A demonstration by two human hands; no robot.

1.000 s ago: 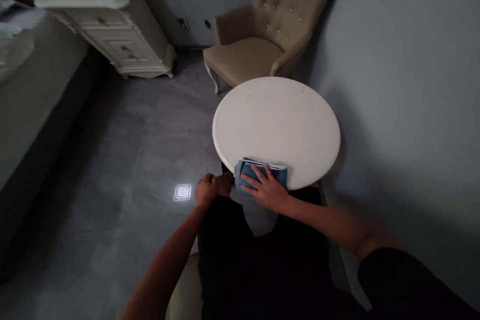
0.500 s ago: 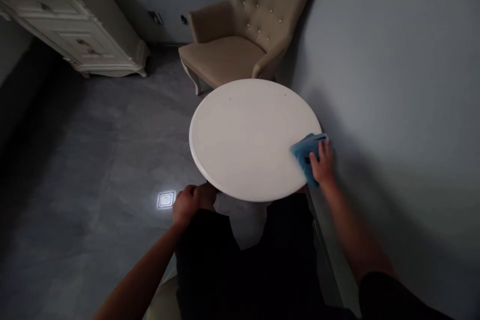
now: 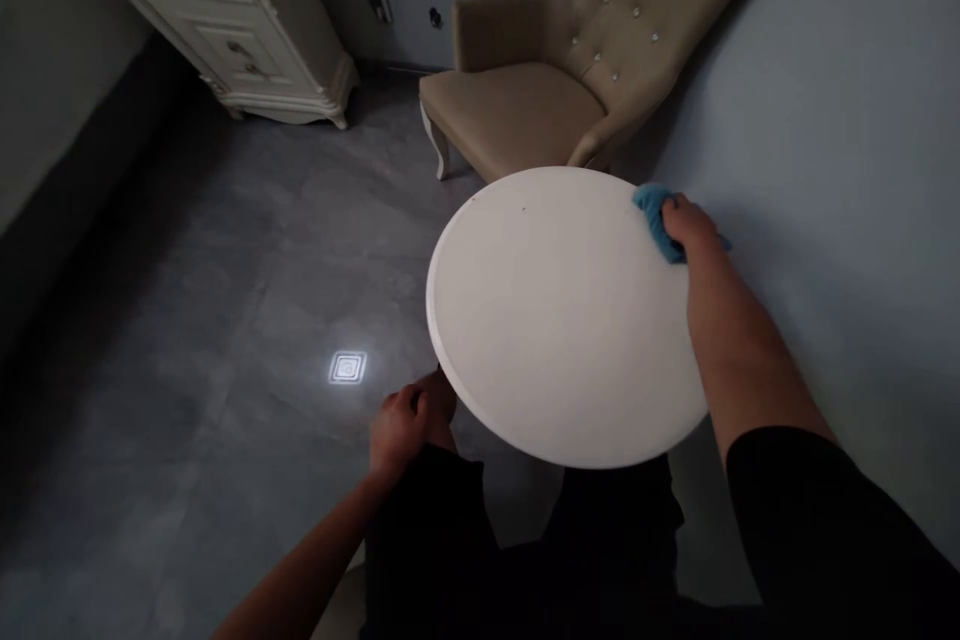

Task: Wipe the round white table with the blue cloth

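My right hand (image 3: 688, 222) grips a bunched blue cloth (image 3: 654, 216) at the far right rim of a round white table (image 3: 562, 320). Part of the cloth pokes out past the rim, toward the wall. My left hand (image 3: 399, 428) rests on my left knee (image 3: 443, 398), just outside the table's near left edge. Its fingers look curled in, with nothing seen in them. A tiny dark speck (image 3: 523, 209) shows on the far left part of the tabletop.
Beyond the table stands a tan tufted armchair (image 3: 517, 110). A grey wall (image 3: 847, 170) runs close along the right side. At the back left is a white carved cabinet (image 3: 247, 30). A lit square pattern (image 3: 348, 367) shows on the grey floor (image 3: 247, 320).
My right hand has slid the cloth from the table's near right edge to its far right edge, and the cloth is more bunched. My view has shifted left; the left hand stays on the knee.
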